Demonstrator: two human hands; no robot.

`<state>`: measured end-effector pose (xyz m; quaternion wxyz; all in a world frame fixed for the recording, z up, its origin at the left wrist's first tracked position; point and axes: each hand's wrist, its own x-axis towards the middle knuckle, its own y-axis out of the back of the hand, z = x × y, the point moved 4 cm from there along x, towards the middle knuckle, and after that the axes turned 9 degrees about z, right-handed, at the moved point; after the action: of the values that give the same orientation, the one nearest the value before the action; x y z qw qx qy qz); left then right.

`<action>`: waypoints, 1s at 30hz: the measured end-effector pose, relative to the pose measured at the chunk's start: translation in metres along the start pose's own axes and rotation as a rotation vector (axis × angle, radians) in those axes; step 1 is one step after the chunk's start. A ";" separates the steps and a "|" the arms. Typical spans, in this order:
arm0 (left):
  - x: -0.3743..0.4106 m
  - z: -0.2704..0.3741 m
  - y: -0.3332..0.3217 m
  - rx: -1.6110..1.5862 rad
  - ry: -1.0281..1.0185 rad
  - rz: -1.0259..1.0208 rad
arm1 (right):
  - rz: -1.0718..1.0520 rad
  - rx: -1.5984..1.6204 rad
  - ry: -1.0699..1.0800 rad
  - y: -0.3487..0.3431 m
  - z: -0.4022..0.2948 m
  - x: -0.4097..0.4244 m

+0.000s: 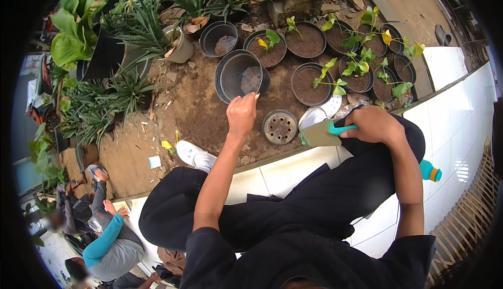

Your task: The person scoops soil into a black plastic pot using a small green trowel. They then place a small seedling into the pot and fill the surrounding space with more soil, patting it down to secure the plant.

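Observation:
My left hand [241, 114] grips the near rim of a black plastic plant pot [224, 77], which is tilted so that its inside shows, with a greyish patch at the bottom. In my right hand [373, 123] is the turquoise handle of a garden trowel [320, 135]; its wide, soil-dulled blade points left, above the tiled ledge. Between my hands an upturned pot base [280, 127] with a ring of drain holes lies on the soil. A soil-filled pot with a leaning seedling [311, 85] stands just beyond it.
Several potted seedlings [355, 73] crowd the right side. Another black pot [219, 39] and a white pot [180, 45] stand behind, near spiky plants [145, 33]. A turquoise bottle [430, 171] lies on the white tiles [440, 116]. Other people [114, 246] sit at lower left.

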<state>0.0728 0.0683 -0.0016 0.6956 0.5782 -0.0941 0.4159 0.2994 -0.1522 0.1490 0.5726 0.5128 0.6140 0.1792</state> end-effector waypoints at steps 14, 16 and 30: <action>-0.130 0.070 0.025 -0.098 -0.517 -0.540 | -0.022 0.215 -0.256 0.031 0.032 -0.007; -0.127 0.066 0.027 -0.089 -0.532 -0.551 | 0.023 0.245 -0.276 0.032 0.033 -0.005; -0.086 0.050 0.061 -0.269 -0.661 -0.482 | -0.161 1.499 -0.316 -0.073 -0.131 0.011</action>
<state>-0.0066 -0.0175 0.0060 0.7745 0.5900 -0.2274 0.0177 0.1539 -0.1247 0.1206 0.1641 0.7372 0.5175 -0.4023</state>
